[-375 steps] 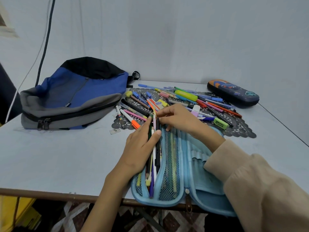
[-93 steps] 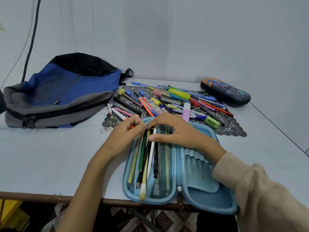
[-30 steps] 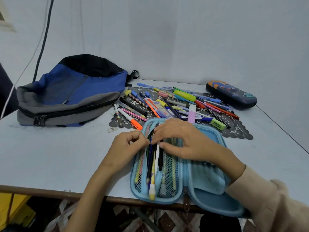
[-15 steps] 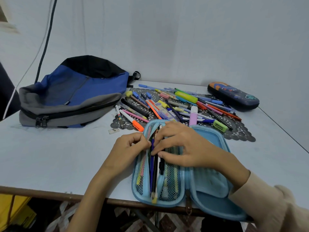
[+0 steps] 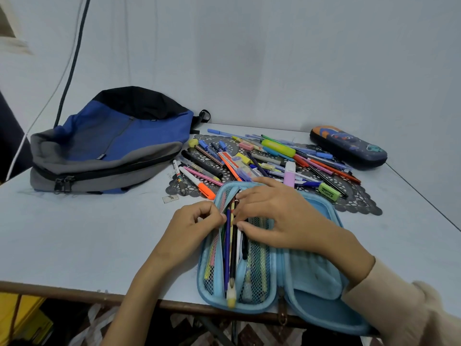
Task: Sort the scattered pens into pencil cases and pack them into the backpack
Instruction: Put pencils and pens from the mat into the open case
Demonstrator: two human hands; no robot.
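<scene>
Over the blue pencil case (image 5: 314, 273), left grip (image 5: 192, 228) pinches the mesh pocket (image 5: 211, 261) open, right grip (image 5: 279, 216) clamps the pens (image 5: 233, 250); slide them in together.

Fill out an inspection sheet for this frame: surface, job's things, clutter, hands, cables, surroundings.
Surface: table, doily at the back.
Job's things: blue case open at the near edge, pens in its left half; loose pens heaped on the doily; dark case shut, far right; backpack zipped, far left.
Clutter: small clear scrap beside the doily.
Hands: left hand pinches the blue case's pocket edge; right hand grips the pens.
Cables: dark cable and white cable down the wall, left.
Surroundings: plain wall; yellow object under the table.
</scene>
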